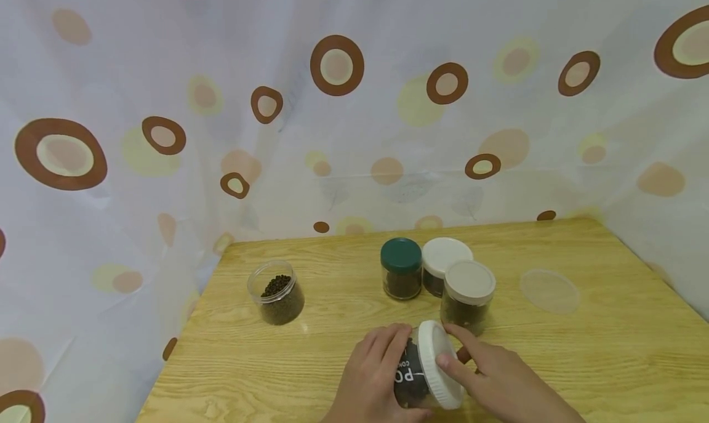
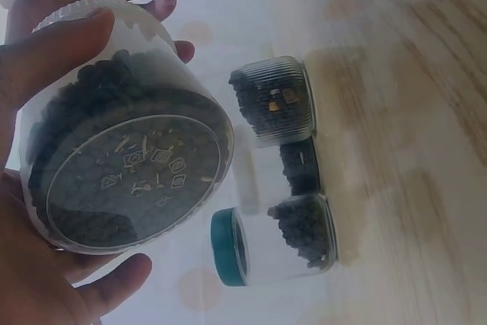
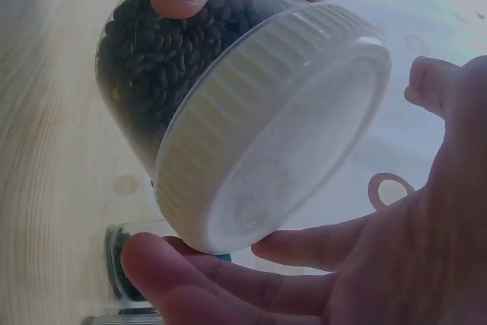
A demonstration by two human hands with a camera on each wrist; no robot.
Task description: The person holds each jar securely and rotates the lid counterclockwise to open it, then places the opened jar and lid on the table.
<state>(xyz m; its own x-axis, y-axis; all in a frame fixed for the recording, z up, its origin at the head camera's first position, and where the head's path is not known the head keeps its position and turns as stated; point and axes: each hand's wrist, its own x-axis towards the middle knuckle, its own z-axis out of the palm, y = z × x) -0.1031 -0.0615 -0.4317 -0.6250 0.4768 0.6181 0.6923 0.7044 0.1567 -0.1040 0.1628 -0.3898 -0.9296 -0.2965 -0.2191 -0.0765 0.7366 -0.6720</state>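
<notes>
A clear jar [image 1: 411, 374] of dark beans, with a black label and a ribbed white lid [image 1: 440, 367], is tipped on its side, its lid towards the right. My left hand [image 1: 372, 370] grips the jar's body, thumb on one side and fingers on the other. In the left wrist view the jar's embossed base [image 2: 137, 180] faces the camera. My right hand [image 1: 493, 370] is spread around the lid. Its fingertips [image 3: 152, 260] touch the rim in the right wrist view, while the thumb [image 3: 430, 85] stands apart from the lid.
Behind the hands stand a green-lidded jar [image 1: 401, 272] and two white-lidded jars, one in front [image 1: 468, 297], one behind [image 1: 445, 257]. A lidless jar [image 1: 279, 300] of dark grains stands at left. A clear disc [image 1: 549, 292] lies right on the wooden table [image 1: 221, 374]. Patterned sheeting [image 1: 354, 133] hangs around.
</notes>
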